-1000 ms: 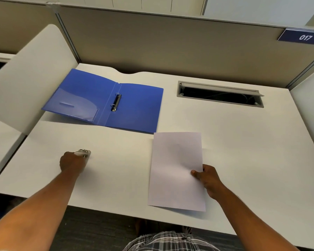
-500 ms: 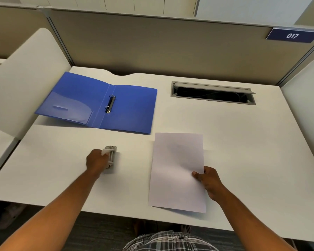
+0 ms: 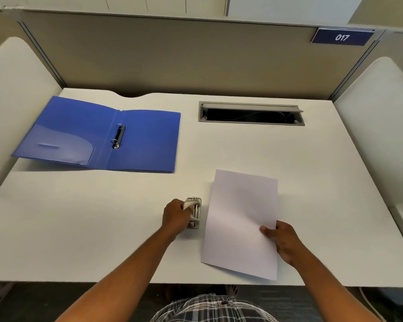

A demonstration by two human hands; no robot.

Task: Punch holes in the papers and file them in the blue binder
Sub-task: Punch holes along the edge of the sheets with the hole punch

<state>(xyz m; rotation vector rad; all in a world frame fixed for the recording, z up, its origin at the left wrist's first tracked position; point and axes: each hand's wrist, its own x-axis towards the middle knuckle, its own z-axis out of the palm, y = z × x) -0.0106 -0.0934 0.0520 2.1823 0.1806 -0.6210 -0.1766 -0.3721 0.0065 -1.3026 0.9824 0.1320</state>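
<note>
The blue binder lies open at the back left of the white desk, its two metal rings showing in the spine. A small white and metal hole punch stands near the desk's front middle, with my left hand gripping it from the left. Just right of the punch lie the white papers, their left edge close to the punch. My right hand pinches the papers at their right edge, thumb on top.
A grey cable slot with its lid open is set into the desk at the back right. Beige partition walls close the back, and white side panels stand left and right. The desk's front edge runs below my arms.
My left hand has slid the hole punch to the right across the desk, from the front left to right beside the papers. My right hand has kept its hold on the papers.
</note>
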